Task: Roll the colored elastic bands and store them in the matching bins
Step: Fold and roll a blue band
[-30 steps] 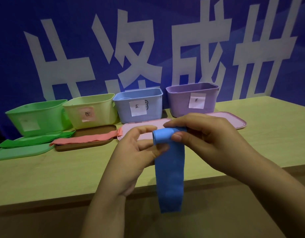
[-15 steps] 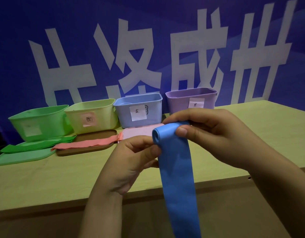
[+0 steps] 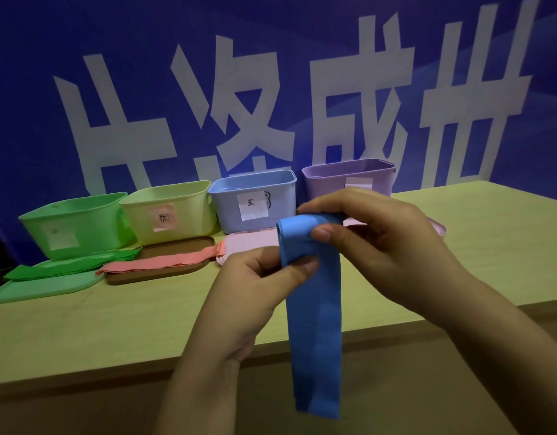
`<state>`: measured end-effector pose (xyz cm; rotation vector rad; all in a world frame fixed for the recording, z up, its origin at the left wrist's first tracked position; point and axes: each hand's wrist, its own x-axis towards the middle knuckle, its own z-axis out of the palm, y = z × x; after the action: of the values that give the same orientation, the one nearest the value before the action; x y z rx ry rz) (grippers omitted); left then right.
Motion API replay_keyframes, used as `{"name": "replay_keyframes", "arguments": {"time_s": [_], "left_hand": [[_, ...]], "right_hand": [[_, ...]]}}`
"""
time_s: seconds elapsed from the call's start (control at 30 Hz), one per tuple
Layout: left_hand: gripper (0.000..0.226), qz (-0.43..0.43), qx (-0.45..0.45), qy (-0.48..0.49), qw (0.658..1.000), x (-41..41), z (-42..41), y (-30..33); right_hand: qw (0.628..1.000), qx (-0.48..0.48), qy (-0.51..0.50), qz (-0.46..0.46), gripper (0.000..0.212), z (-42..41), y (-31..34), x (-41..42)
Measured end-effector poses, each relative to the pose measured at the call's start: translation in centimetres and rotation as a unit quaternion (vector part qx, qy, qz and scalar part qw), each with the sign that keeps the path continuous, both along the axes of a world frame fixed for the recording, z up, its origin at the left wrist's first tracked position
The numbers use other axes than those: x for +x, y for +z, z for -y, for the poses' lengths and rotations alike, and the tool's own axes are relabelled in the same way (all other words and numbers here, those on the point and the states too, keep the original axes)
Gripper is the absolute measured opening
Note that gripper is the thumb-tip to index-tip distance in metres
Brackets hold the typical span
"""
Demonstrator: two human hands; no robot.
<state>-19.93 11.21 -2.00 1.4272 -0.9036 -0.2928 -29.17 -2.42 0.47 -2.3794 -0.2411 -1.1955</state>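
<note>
My left hand point(image 3: 255, 277) and right hand point(image 3: 380, 243) pinch the half-rolled blue band point(image 3: 315, 309); green band point(image 3: 73, 266) and pink band point(image 3: 164, 262) lie unrolled on the bench point(image 3: 82, 324).

We're looking at a light wood counter point(image 3: 459, 246) with a darker front edge, and right behind it a big blue banner point(image 3: 35, 89) with huge white characters point(image 3: 249, 120) filling the whole wall. Lighting's pretty dim.

Dim, bluish light; soft focus overall, wide-angle bending at edges, no glare.
</note>
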Motion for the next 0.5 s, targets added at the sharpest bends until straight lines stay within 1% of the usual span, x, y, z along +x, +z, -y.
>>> {"name": "replay_keyframes", "arguments": {"time_s": [0.17,0.27,0.4,0.5], "left_hand": [[0.026,0.006,-0.008,0.008,1.000,-0.6,0.8,-0.4],[0.017,0.032,-0.005,0.022,0.999,-0.6,0.9,-0.5],[0.025,0.034,-0.007,0.027,0.999,-0.2,1.0,-0.8],[0.024,0.043,-0.005,0.020,0.999,0.1,1.0,-1.3]], "right_hand": [[0.996,-0.024,-0.068,0.056,0.034,-0.1,-1.0,0.6],[0.992,-0.034,-0.090,0.075,0.031,-0.1,-1.3,0.8],[0.990,-0.054,-0.094,0.087,0.028,0.0,-1.6,0.9],[0.992,-0.053,-0.082,0.086,0.024,0.1,-1.9,1.0]]}}
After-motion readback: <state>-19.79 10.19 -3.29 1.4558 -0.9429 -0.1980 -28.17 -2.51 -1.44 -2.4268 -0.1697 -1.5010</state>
